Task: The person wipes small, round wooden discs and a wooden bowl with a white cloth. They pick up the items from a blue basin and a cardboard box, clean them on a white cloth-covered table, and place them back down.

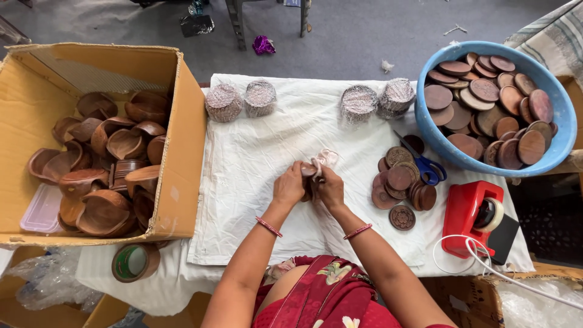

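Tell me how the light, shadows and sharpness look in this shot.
Head view: soft, even daylight; the white cloth is bright but not blown out. Shadows are faint, deepest inside the cardboard box. The left hand and right hand are sharp, no motion blur. The wide lens bends the edges, so the blue tub looks stretched.

Single head-worn camera, looking almost straight down, close above the cloth-covered worktop [255, 152], cardboard box [182, 152] left, blue basin [565, 127] right
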